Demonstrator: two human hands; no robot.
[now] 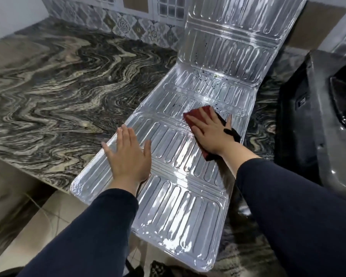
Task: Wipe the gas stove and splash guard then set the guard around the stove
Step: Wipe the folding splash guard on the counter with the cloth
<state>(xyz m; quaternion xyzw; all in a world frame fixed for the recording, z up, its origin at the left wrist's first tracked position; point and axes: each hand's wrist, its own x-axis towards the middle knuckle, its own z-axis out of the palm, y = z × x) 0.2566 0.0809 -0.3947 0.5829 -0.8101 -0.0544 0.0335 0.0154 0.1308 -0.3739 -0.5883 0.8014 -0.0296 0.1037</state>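
The splash guard [180, 148] was shiny, foil-like metal, embossed with ribbed slots and flecked with dark specks. The cloth [190, 116] looked matt, dark red. The tabletop [58, 80] was polished, swirled stone; the gas stove [328, 124] glossy black.

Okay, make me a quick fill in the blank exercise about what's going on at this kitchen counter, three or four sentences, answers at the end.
1. The right hand presses a dark red ____ onto the splash guard.
2. The left hand lies ____ on the guard, palm down, holding nothing.
3. The guard's far panel is folded ____ toward the tiled wall.
4. The black gas stove sits to the ____ of the guard.

Answers: cloth; flat; up; right
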